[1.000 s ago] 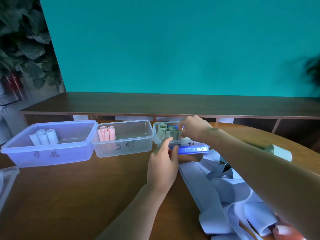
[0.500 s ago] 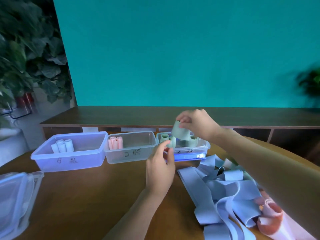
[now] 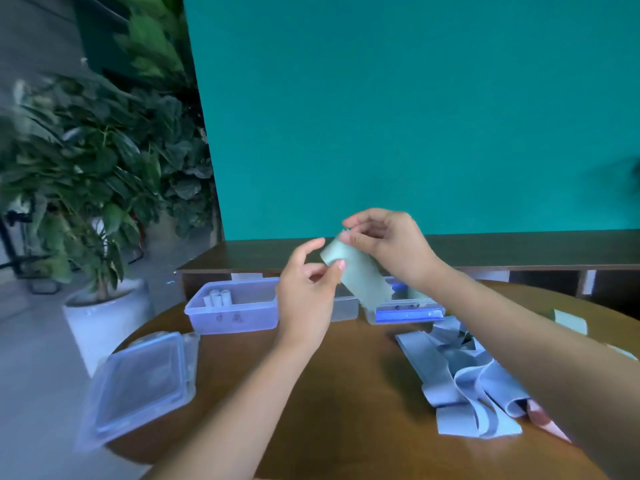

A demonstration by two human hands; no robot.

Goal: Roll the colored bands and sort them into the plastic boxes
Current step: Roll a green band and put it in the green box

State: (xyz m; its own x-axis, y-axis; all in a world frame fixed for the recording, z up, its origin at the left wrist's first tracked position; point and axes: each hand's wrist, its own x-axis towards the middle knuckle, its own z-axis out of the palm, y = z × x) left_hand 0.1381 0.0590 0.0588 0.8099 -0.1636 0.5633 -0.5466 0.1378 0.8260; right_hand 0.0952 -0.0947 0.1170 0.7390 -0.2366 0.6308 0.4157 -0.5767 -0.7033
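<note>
The green band (image 3: 360, 275), pinched in both our hands — left (image 3: 308, 289), right (image 3: 388, 247) — is unrolled; few rolls sit in the boxes (image 3: 235, 311), and a loose pile (image 3: 460, 375) remains on the worktop (image 3: 311, 393).

wall: flat teal wall (image 3: 415, 116) fills the view behind the table, no windows on it
table: round brown wooden table (image 3: 346, 393), smooth top, nearest the camera
shelf: long dark wooden shelf (image 3: 519, 251) between table and wall, running along the wall; open compartments under its top, off the table's far right edge
plant: big leafy plant (image 3: 86, 161) left of the table in a white pot (image 3: 107, 320) on the floor; more foliage behind it, beside the wall's left edge
floor: pale grey floor (image 3: 31, 410) left of the table
stand: dark metal frame (image 3: 20, 261) far left of the table, behind the pot, blurred
light: soft, even, bluish cast; faint sheen on the table top
</note>
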